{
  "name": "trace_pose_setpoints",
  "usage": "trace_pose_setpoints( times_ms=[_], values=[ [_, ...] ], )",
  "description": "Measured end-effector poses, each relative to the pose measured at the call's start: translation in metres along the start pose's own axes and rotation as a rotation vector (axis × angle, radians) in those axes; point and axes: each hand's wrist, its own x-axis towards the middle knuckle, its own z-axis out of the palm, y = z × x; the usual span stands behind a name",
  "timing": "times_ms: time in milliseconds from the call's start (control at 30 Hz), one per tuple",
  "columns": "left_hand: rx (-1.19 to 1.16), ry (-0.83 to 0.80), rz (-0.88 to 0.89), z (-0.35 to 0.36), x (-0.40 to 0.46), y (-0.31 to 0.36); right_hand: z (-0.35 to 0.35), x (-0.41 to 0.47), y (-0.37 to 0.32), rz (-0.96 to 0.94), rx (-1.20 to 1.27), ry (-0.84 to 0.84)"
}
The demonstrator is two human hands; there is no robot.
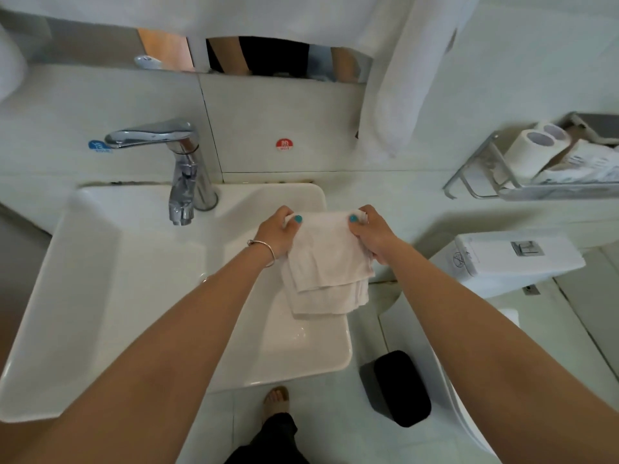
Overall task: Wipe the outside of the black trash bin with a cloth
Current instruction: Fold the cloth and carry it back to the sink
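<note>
White basin: one glossy rectangular sink (83, 279) under both hands.
Bin: one black trash bin (397, 388), matte, rounded, on the floor below the right hand.
Cloth: one white cloth (326, 266), soft, folded, hanging.
Hands: left hand (276, 232) and right hand (373, 234) each pinch a top corner.
Faucet: one chrome faucet (181, 169), left of the hands.

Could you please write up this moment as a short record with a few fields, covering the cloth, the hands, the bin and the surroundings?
cloth: white cloth, folded, held over the right end of the sink
left hand: left hand pinches the cloth's top left corner
right hand: right hand pinches its top right corner
bin: black trash bin on the floor between sink and toilet, untouched
tap: tap, no water visible
shelf: wall shelf with paper rolls
</note>
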Motion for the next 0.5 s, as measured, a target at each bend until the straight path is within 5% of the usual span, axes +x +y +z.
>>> trace_pose_setpoints(
  times_ms=[233,500],
  values=[
    [-0.079,-0.017,-0.021,0.011,0.028,-0.013,0.008,0.023,0.003,-0.078,-0.097,0.095],
    [0.061,-0.021,-0.083,0.029,0.033,-0.015,0.035,0.029,0.016,0.092,0.016,0.102]
  ],
)
